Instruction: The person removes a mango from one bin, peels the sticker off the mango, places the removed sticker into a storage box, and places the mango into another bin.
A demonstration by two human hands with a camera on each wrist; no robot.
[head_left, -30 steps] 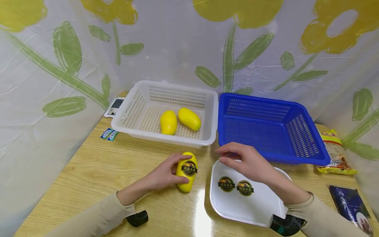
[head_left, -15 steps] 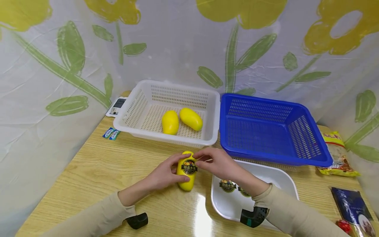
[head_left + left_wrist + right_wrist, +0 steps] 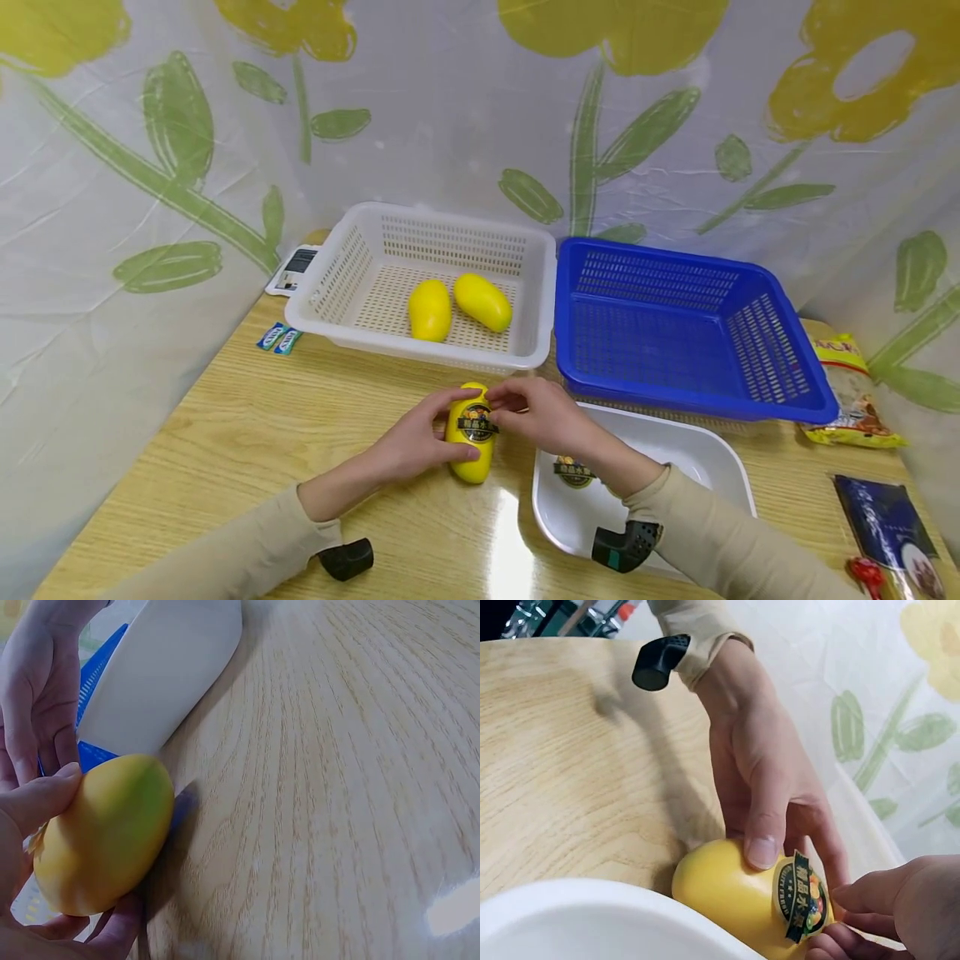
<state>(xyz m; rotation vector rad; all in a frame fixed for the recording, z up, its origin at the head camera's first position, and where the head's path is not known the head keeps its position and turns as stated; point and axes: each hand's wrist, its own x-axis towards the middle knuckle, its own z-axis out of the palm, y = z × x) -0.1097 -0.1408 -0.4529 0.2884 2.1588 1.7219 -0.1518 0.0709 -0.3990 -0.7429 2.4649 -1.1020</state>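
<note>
A yellow mango (image 3: 471, 450) lies on the wooden table, gripped by my left hand (image 3: 442, 429) with the thumb below and the fingers over its top. A round dark sticker (image 3: 477, 422) sits on its upper side. My right hand (image 3: 517, 408) reaches in from the right, and its curled fingertips pinch the sticker's edge. The right wrist view shows the sticker (image 3: 801, 896) on the mango (image 3: 735, 889), the left hand (image 3: 765, 795) over it and the right hand (image 3: 877, 907) at the label. In the left wrist view the mango (image 3: 105, 832) rests in my left hand (image 3: 37, 799).
A white tray (image 3: 675, 467) with a sticker (image 3: 573, 469) lies right of the mango. Behind stand a white basket (image 3: 412, 346) with two mangoes (image 3: 429, 310) and a blue basket (image 3: 675, 398). Snack bags (image 3: 851, 392) lie at the right edge, small packets (image 3: 277, 337) at the left.
My right hand moved left from over the white tray to the mango and now touches its sticker. The left hand and mango stayed put.
</note>
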